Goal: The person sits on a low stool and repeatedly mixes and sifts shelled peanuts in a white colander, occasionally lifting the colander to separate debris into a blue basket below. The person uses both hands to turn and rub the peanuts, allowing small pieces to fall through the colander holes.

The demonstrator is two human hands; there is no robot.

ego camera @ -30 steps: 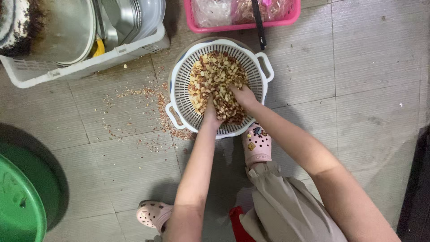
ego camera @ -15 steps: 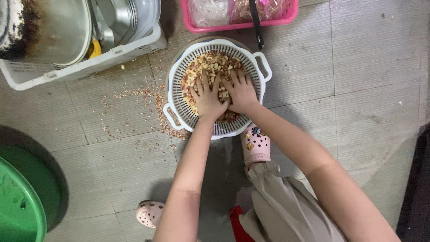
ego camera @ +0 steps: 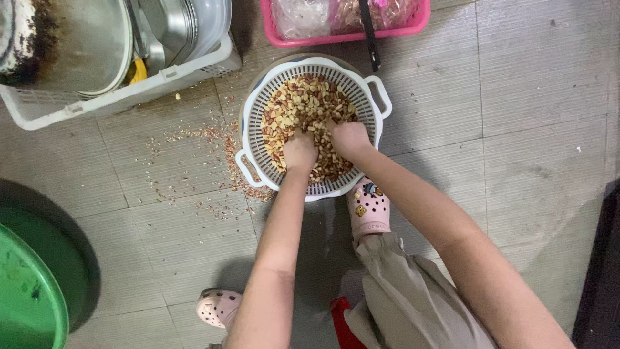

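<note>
Both hands (ego camera: 325,145) clutch peanuts (ego camera: 303,106) (seemingly roasted) in a colander (ego camera: 378,90).

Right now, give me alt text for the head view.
Both hands, left hand and right hand, are closed in a white colander of peanuts on a tiled floor. Loose husks lie to its left; a pink basket sits beyond.

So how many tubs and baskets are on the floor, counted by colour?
White: 2, the colander that both hands are in and the crate
Pink: 1, the basket
Green: 1, the tub
Total: 4
</note>
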